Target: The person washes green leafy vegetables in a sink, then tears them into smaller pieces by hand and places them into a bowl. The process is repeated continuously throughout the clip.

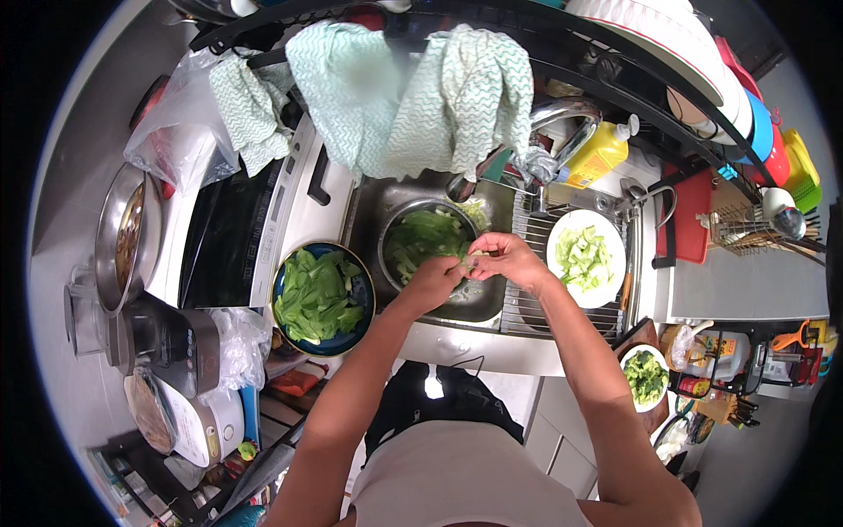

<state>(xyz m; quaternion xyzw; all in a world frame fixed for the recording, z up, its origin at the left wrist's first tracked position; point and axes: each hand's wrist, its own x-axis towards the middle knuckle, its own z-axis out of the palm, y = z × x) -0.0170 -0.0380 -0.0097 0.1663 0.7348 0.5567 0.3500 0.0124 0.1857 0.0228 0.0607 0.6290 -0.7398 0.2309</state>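
Note:
Over the right edge of a metal bowl [380, 245] in the stainless steel sink [369, 197], my left hand [435, 280] and my right hand [504, 262] meet, their fingers closed on a small piece of green vegetable [475, 261]. Leafy greens [428, 237] lie in the bowl, and green scraps sit in the sink behind it. To the left, a dark blue plate [365, 316] holds more green leaves [319, 296]. On the roll-up rack [527, 306] at the right, a white plate [587, 300] carries cut pale green stems [583, 258].
The faucet [566, 112] and a yellow soap bottle [599, 155] stand behind the sink. Patterned cloths [461, 99] hang from a black rack above it. A bowl of broccoli [645, 379] is at the lower right. A red cutting board [691, 217] stands farther right.

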